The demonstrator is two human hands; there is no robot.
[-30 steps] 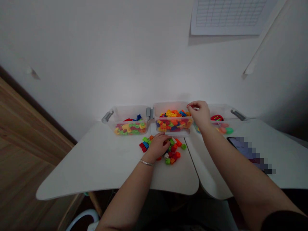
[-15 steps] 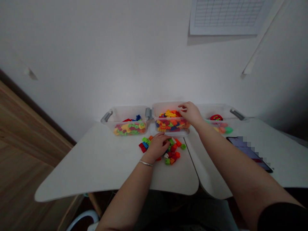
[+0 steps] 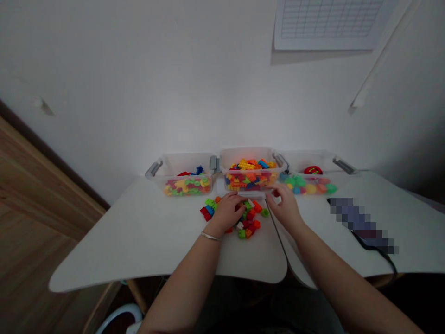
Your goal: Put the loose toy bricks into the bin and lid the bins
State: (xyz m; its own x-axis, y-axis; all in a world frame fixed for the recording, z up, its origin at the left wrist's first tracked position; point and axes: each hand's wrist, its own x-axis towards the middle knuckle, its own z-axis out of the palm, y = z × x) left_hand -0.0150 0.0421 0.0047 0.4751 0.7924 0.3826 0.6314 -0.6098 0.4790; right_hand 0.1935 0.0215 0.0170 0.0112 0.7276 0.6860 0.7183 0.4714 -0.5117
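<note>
My left hand [image 3: 226, 213] rests palm-down on a loose pile of coloured plastic bricks [image 3: 249, 223], and its fingers hide part of the pile. My right hand [image 3: 284, 205] sits just right of the pile, by the front wall of the middle clear plastic bin [image 3: 250, 155]. A small red spot shows at its fingertips, too small to tell brick from nail. That bin is full of plastic bricks. The left clear bin [image 3: 186, 164] holds green and yellow pieces, and the right clear bin [image 3: 306, 157] holds coloured balls and a red strawberry-shaped piece [image 3: 313, 170].
The bins stand in a row against the white wall, along the back of two joined white desks [image 3: 139, 236]. A pixelated phone [image 3: 361, 223] with a black cable lies on the right desk. A wooden surface [image 3: 41, 232] runs along the left.
My right hand has come down from the middle bin to its front, near the pile, uncovering the right bin. My left hand has stayed on the pile.
</note>
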